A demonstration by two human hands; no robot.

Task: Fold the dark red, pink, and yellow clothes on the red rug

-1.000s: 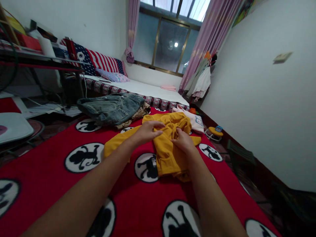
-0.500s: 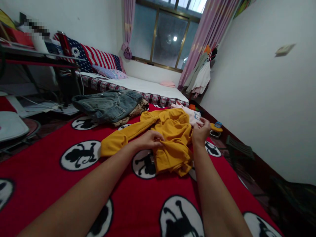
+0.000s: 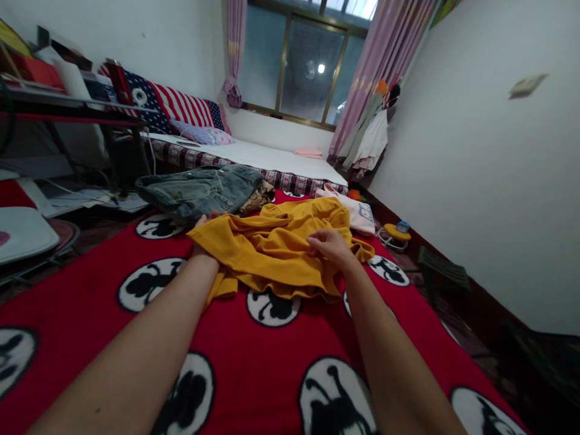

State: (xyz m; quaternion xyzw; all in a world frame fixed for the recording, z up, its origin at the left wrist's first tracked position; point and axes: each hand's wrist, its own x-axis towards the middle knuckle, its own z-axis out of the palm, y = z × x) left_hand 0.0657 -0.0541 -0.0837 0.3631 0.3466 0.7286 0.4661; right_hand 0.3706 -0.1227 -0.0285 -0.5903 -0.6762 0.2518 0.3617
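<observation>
A mustard-yellow long-sleeved top (image 3: 285, 248) lies rumpled on the red blanket (image 3: 254, 374), its near edge pulled out toward the left. My left hand (image 3: 202, 232) has hold of that left edge and lifts it; the cloth covers much of the hand, and only some fingertips show beyond it. Over the right part of the top, my right hand (image 3: 333, 244) is closed, thumb and fingertips pinched at the fabric. Just behind the top is a folded pale pink garment (image 3: 360, 217) with a blue print. Blue denim clothing (image 3: 203, 187) sits beyond my left hand.
A brown patterned cloth (image 3: 258, 199) is partly under the denim. Behind stands a bed with a white sheet (image 3: 267, 151). A cluttered desk (image 3: 77, 115) and a round-seated chair (image 3: 27, 235) are at left; a small yellow stool (image 3: 396, 234) and dark folding stool (image 3: 444, 269) at right.
My left hand has moved left and a little away, drawing the top's edge with it so the cloth spreads wider. My right hand has come left from beside the pink garment onto the top.
</observation>
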